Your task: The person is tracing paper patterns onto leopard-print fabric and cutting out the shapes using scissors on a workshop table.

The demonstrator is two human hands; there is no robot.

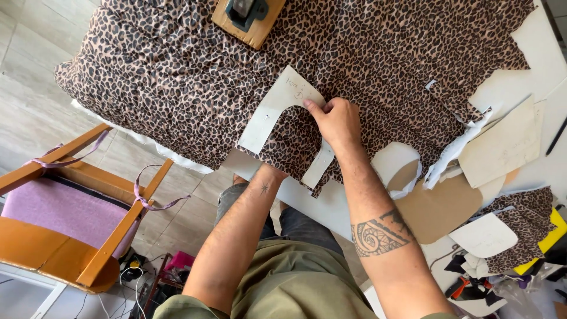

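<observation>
Leopard-print fabric (177, 77), a large brown-and-black spotted sheet, is spread flat across a white work table (531, 65), with one edge hanging over the near side. An off-white, arch-shaped card pattern (269, 115) is laid on the fabric near that edge. The right hand (338, 121) is pressed down on the pattern, fingers curled and fingertips bearing on the inner curve of the arch, apparently to keep it from shifting. The left hand (273, 171) is mostly hidden beneath the fabric edge at the table's near side; only the wrist is seen, so whether it is spread or pinching cannot be told. It appears to support or steady the cloth from below.

A wooden block carrying a dark green metal tool (248, 15) is set on the far part of the fabric, seemingly as a weight. Cut leopard-print pieces (522, 227), tan card shapes (440, 207) and white pattern pieces (502, 145) are scattered to the right. A wooden chair with a lilac seat (59, 207) stands on the tiled floor at the left.
</observation>
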